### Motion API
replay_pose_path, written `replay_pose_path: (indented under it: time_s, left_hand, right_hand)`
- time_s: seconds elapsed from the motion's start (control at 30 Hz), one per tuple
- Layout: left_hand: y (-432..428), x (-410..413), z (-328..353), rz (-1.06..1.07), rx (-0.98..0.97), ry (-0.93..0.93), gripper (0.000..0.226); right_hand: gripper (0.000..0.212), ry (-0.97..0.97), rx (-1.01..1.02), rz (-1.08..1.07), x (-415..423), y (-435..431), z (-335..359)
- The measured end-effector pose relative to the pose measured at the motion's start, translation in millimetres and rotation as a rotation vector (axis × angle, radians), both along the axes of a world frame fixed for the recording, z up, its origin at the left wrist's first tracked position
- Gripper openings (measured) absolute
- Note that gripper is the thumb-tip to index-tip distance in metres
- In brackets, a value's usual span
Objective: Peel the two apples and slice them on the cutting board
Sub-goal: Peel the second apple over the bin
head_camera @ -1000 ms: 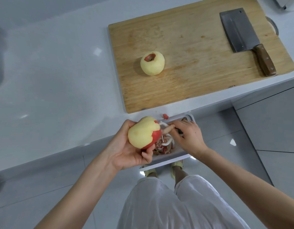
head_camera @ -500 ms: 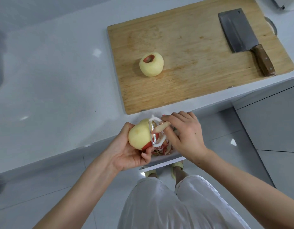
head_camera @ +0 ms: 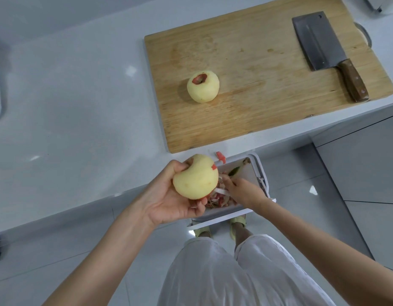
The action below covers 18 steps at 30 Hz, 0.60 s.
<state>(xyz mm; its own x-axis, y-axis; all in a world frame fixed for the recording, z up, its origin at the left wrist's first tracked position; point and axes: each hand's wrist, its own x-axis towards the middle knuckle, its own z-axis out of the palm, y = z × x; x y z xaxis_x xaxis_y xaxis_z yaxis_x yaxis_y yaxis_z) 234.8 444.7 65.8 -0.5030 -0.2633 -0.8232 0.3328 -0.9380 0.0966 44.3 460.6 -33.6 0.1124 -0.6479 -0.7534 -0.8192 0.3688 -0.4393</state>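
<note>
**A:** Where is the apple held?

**B:** The apple point(head_camera: 195, 176) is cupped in the left hand point(head_camera: 169, 202), thumb on top and fingers curled under it. It is kept just off the surface point(head_camera: 80, 107) edge, above the bin point(head_camera: 260, 173).

**A:** And the right hand?

**B:** The right hand point(head_camera: 244, 192) is seen just right of the left grip and lower, over the peels point(head_camera: 217, 199). A white peeler point(head_camera: 221, 191) appears to be pinched in it, though the blade is hidden.

**A:** What skin is left?

**B:** A small red patch is shown on the side facing the right grip, and a red edge underneath, by the left fingertips.

**A:** So what is the next stroke turned on?

**B:** The apple lies immediately left of the right grip and a little above it. Its core axis seems to run from thumb to fingertips. A short lift leftward is judged enough.

**A:** The other fruit?

**B:** The peeled apple point(head_camera: 203, 86) is left on the board point(head_camera: 257, 107), well beyond both grips, with the cleaver point(head_camera: 319, 40) farther right. No slicing has been started.
</note>
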Motion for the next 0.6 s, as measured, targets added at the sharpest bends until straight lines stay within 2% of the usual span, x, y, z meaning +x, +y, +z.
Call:
replay_pose_path:
  time_s: [0.1,0.17,0.23,0.3,0.4,0.5,0.57,0.6]
  left_hand:
    - [1,4,-5,0.065,-0.046,-0.025,0.08]
    - [1,6,-7,0.072,-0.09,-0.045,0.081]
    - [0,5,-8,0.051,-0.118,-0.075,0.066]
    - [0,1,-8,0.04,-0.126,-0.109,0.054]
    - [-1,-2,-8,0.117,-0.092,-0.162,0.044]
    - [-1,-3,-9,0.235,-0.016,-0.164,0.057]
    - [1,-5,-10,0.245,-0.001,-0.219,0.06]
    - [3,-7,-11,0.232,-0.004,-0.249,0.053]
  right_hand:
    - [0.044,-0.323,0.244,-0.52,1,1,15]
    - [0.043,-0.618,0.308,-0.767,1,3,34]
    - [0.048,-0.886,0.31,-0.855,3,4,50]
    - [0.045,-0.991,0.274,-0.829,10,7,65]
    - [0.043,-0.923,0.143,-0.877,19,17,76]
    - [0.047,-0.78,-0.038,-0.848,21,25,73]
    - [0.045,-0.605,-0.291,-0.629,22,29,65]
    - [0.039,-0.451,-0.498,-0.484,21,29,61]
